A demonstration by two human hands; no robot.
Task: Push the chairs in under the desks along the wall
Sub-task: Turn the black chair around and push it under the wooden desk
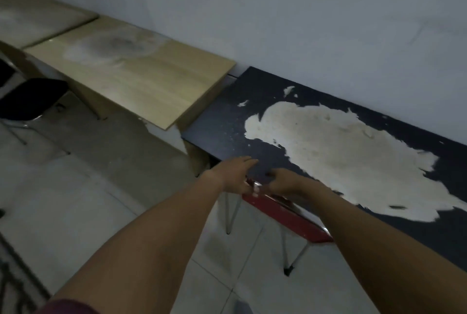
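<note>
A red chair (285, 215) with chrome legs stands pushed in under the black desk (222, 121), whose top has a large peeled pale patch. Only the chair's back edge and two legs show. My left hand (231, 174) is at the chair's left top corner, fingers stretched forward over the desk's front edge and thumb by the chrome rail. My right hand (284, 182) hovers just right of it with fingers curled; blur hides whether it grips the chair. A black chair (32, 99) stands out on the floor in front of the wooden desk (151, 81).
A second wooden desk (32, 20) continues along the grey wall at far left. Another dark chair part (5, 73) shows at the left edge. The floor is pale tile (101, 174), with a dark patterned object (15, 278) at the bottom left.
</note>
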